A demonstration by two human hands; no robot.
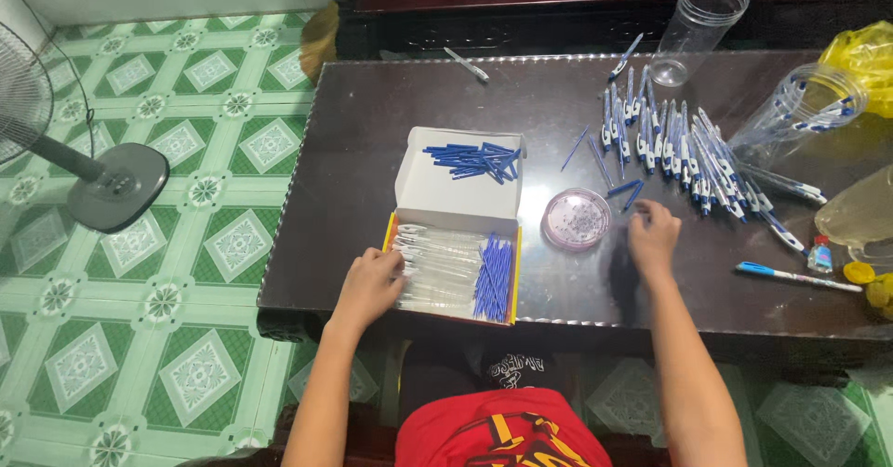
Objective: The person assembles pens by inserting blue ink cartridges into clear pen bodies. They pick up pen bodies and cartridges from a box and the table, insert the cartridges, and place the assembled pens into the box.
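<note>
— Far left?
— A standing fan (56, 141), grille cut by the frame edge, round grey base (119, 184) planted on green-and-white patterned floor tiles (186, 272).

— Next, at the table's near-left edge?
— Left hand (370, 281), palm down, fingers curled loosely onto a row of clear pen barrels (437, 267) inside an open cardboard box (452, 316) with a yellow rim. Resting on the barrels rather than visibly clamped round one; grip impossible to tell for sure. Beside the barrels, in the same box, a bundle of blue refills (495, 276) lying lengthwise against the right wall. Raised white lid (458, 188) behind, holding a loose heap of blue pen parts (476, 160).

— Centre of the dark glossy table (372, 123)?
— A small round pink dish (577, 218) of tiny pieces, too small to name, just right of the box. A few stray blue refills (621, 190) lying just beyond it. One lone pen (467, 64) near the far edge.

— And the other hand?
— Right hand (654, 236), just right of the dish, fingers bent down with tips touching the tabletop; blurred, so contents of the pinch impossible to tell.

— Further right?
— A spread of assembled blue-and-white pens (679, 151) fanned across the table. Behind, a clear plastic jar (699, 28) tipped on its side, empty; a second clear jar (805, 104), also on its side, with pens inside. One blue-capped pen (798, 276) alone near the right edge, a small bottle (820, 255) beside it, a yellow plastic bag (863, 53) at the far corner.
</note>
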